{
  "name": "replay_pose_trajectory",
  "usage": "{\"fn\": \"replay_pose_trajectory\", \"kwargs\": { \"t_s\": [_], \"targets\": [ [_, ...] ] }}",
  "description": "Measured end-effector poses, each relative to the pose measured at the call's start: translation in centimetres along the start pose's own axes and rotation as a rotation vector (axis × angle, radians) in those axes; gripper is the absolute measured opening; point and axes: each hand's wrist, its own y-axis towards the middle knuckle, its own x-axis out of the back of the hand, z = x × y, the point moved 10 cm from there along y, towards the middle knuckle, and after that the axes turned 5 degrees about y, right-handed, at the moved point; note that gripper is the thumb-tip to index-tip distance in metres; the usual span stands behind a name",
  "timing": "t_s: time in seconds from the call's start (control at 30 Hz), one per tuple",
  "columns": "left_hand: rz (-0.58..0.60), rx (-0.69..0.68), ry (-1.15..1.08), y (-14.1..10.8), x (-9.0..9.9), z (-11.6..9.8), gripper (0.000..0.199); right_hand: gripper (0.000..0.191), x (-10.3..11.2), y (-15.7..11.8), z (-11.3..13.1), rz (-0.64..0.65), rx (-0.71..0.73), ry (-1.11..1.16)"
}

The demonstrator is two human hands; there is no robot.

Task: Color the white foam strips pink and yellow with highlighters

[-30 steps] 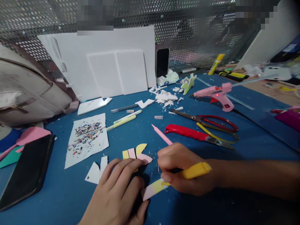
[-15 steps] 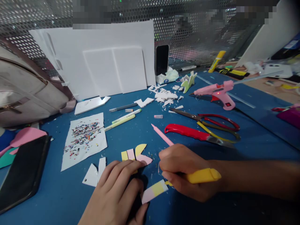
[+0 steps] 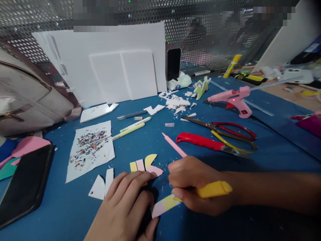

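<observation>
And the right hand was clenched around a yellow marker, tip right on the pink-and-yellow strip! The strip lay on the blue counter between both hands, the left hand pinning its near end, fingertips touching the pink pointed piece.

Blue surface. Far side: white panel upright before perforated screen; dark-faced device upright beside it, soft pack at its foot, heap of white scraps nearer. Left: pale bag; below it, black phone lying flat. White sheet right of phone, strewn with tiny multicoloured bits. Right: pink glue gun, red light lit, cord trailing right. Scissors below gun, blades apart from red-handled tool. Yellow tube tilted, far right.
</observation>
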Motion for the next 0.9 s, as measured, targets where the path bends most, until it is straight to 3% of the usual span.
{"fn": "replay_pose_trajectory", "kwargs": {
  "t_s": [0.1, 0.27, 0.67, 0.9],
  "targets": [
    [-0.001, -0.005, 0.003, 0.06, -0.06, -0.05, 0.015, 0.030, 0.41, 0.01, -0.21, -0.037, -0.017, 0.003],
    [-0.003, -0.014, 0.012, 0.13, -0.05, -0.13, 0.014, 0.032, -0.09, 0.16, -0.21, 0.018, -0.020, 0.030],
    [-0.029, 0.062, -0.042, -0.01, -0.07, 0.03, 0.010, 0.035, -0.13, 0.21, 0.03, 0.022, -0.005, 0.066],
    [-0.021, 0.029, -0.044, 0.10, -0.06, -0.11, 0.012, 0.038, -0.28, 0.18, -0.06, 0.026, 0.003, 0.094]
  ]
}}
